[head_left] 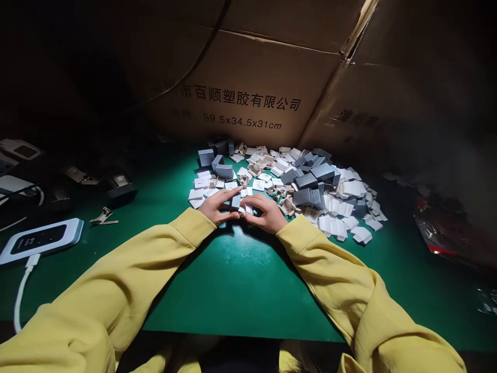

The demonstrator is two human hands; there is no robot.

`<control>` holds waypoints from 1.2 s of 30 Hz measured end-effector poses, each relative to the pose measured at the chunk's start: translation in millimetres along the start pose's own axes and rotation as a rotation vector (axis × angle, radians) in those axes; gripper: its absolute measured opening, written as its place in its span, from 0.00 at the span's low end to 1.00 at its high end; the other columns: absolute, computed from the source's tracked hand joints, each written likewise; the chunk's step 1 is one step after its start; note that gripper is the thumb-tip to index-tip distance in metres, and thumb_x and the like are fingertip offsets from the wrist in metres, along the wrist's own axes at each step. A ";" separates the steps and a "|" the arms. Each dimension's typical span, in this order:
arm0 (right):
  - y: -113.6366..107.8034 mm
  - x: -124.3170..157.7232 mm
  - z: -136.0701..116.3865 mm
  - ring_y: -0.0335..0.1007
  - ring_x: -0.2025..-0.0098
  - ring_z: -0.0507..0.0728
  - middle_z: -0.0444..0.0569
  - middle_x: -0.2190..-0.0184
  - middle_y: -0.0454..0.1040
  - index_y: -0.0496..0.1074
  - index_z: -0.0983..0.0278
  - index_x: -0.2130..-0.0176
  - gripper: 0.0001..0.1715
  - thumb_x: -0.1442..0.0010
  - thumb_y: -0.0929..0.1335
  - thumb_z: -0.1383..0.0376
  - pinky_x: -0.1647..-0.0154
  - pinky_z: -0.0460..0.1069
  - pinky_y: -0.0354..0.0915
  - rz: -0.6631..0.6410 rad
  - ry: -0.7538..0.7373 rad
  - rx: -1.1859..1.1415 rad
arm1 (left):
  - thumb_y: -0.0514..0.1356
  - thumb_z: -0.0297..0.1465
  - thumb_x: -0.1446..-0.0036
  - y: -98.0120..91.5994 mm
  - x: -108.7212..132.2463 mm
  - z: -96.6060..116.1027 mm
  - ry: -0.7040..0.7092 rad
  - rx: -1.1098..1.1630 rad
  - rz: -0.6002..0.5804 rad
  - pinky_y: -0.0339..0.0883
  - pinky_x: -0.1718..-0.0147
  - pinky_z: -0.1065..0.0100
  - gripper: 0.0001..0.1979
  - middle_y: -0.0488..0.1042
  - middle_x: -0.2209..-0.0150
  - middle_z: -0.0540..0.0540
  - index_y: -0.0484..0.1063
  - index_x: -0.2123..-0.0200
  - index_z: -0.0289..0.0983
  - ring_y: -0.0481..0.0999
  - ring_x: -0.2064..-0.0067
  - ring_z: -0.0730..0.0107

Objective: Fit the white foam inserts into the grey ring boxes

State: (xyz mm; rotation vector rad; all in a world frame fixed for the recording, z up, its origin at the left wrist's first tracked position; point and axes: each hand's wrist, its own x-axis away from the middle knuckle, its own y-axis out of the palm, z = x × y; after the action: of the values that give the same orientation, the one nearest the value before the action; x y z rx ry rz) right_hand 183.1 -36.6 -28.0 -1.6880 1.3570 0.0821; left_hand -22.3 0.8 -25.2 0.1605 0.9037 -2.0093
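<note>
My left hand (220, 207) grips a small dark grey box (235, 201) between thumb and fingers, low over the green table. Close beside it, my right hand (266, 212) pinches a small white card piece (246, 201) at the box's side. Whether the piece sits partly inside the box I cannot tell. Just beyond both hands spreads a pile of folded white card inserts (341, 208). Several grey boxes (306, 181) lie among them on the right, and a few more grey boxes (224, 171) stand at the left end.
Large cardboard cartons (248, 67) rise behind the pile. On the left lie a white device (42, 239) with a cable (21, 295), a torn card scrap (104, 216) and a dark open box (120, 189). A red and clear plastic bag (442, 228) rests on the green table (240, 290) at right.
</note>
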 end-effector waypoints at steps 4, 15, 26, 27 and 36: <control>-2.6 -1.7 4.2 0.67 0.57 0.56 0.53 0.61 0.72 0.71 0.64 0.59 0.11 0.43 0.65 0.63 0.54 0.53 0.65 -0.046 -0.065 0.071 | 0.60 0.45 0.50 -0.8 -0.8 -1.5 -0.001 0.002 -0.017 0.71 0.56 0.63 0.34 0.69 0.54 0.42 0.60 0.41 0.41 0.71 0.55 0.65; -9.4 -19.0 2.6 0.60 0.62 0.55 0.51 0.66 0.64 0.69 0.64 0.67 0.06 0.44 0.65 0.63 0.60 0.50 0.64 -0.298 -0.163 0.204 | 0.61 0.44 0.50 -1.6 -0.2 -1.8 -0.036 0.031 -0.043 0.72 0.57 0.65 0.34 0.67 0.53 0.42 0.60 0.41 0.41 0.69 0.52 0.62; -9.2 -26.4 -1.9 0.61 0.61 0.57 0.53 0.63 0.64 0.70 0.64 0.65 0.08 0.46 0.67 0.62 0.59 0.52 0.65 -0.357 -0.148 0.192 | 0.62 0.44 0.51 -1.3 -1.0 1.4 -0.005 0.018 -0.041 0.71 0.55 0.63 0.34 0.69 0.53 0.41 0.61 0.41 0.41 0.70 0.51 0.61; -8.9 -25.7 -2.5 0.62 0.61 0.57 0.53 0.63 0.64 0.70 0.65 0.66 0.09 0.45 0.67 0.61 0.60 0.52 0.66 -0.344 -0.139 0.200 | 0.62 0.44 0.51 -1.3 -1.2 1.5 -0.006 0.019 -0.041 0.71 0.55 0.63 0.34 0.69 0.53 0.41 0.61 0.42 0.41 0.70 0.51 0.61; -10.0 -22.3 -11.1 0.64 0.62 0.56 0.54 0.61 0.68 0.70 0.65 0.65 0.07 0.48 0.66 0.69 0.63 0.50 0.65 -0.331 -0.140 0.356 | 0.64 0.42 0.52 0.1 -0.4 -1.2 -0.026 0.079 -0.040 0.72 0.56 0.61 0.34 0.68 0.51 0.41 0.62 0.42 0.42 0.69 0.50 0.59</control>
State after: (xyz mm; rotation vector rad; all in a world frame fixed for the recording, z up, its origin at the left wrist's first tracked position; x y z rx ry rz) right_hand 177.2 -28.3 -3.1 -1.5465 0.9124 -0.2159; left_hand -22.2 1.8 -26.0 0.1605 0.8173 -2.0812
